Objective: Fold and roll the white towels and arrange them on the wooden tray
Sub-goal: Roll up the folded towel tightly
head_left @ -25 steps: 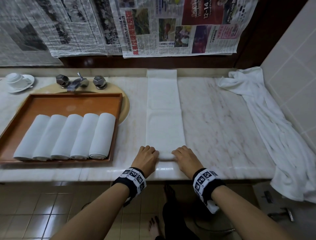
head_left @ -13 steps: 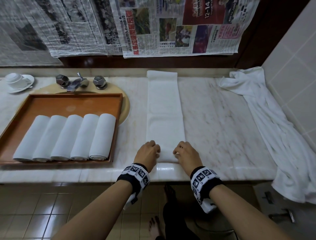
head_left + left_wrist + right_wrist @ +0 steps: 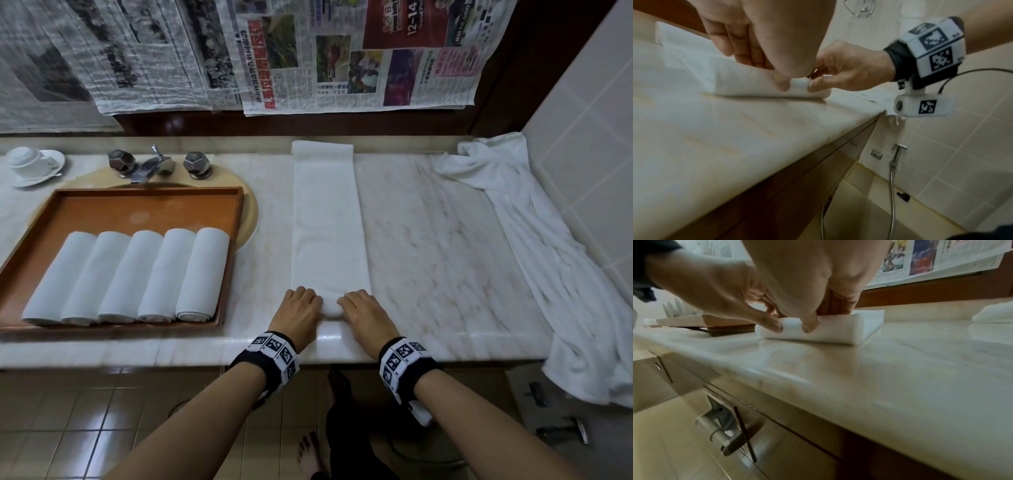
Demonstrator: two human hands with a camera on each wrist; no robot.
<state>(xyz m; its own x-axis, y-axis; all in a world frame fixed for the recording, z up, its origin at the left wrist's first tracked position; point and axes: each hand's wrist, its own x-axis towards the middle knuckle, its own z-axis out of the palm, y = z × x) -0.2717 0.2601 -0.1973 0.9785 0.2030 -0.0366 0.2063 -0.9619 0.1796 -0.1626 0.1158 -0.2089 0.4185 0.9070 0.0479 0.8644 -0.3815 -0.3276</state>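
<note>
A white towel [image 3: 327,222] folded into a long strip lies on the marble counter [image 3: 445,246], running from the back wall to the front. Its near end is turned into a small roll [image 3: 331,310] [image 3: 760,84] [image 3: 830,332]. My left hand [image 3: 299,308] [image 3: 764,48] and right hand [image 3: 364,313] [image 3: 813,288] curl their fingers over that roll, thumbs tucked under it at the front. At the left a wooden tray [image 3: 147,209] holds several rolled white towels [image 3: 133,277] side by side.
A crumpled white towel [image 3: 561,274] drapes along the counter's right side and hangs over the front edge. Behind the tray are a faucet [image 3: 156,166] and a cup on a saucer [image 3: 32,164]. Newspaper sheets [image 3: 308,54] hang on the back wall.
Both hands have moved a little away from the counter's front edge, and the towel's near end has curled up into a small roll under the fingers.
</note>
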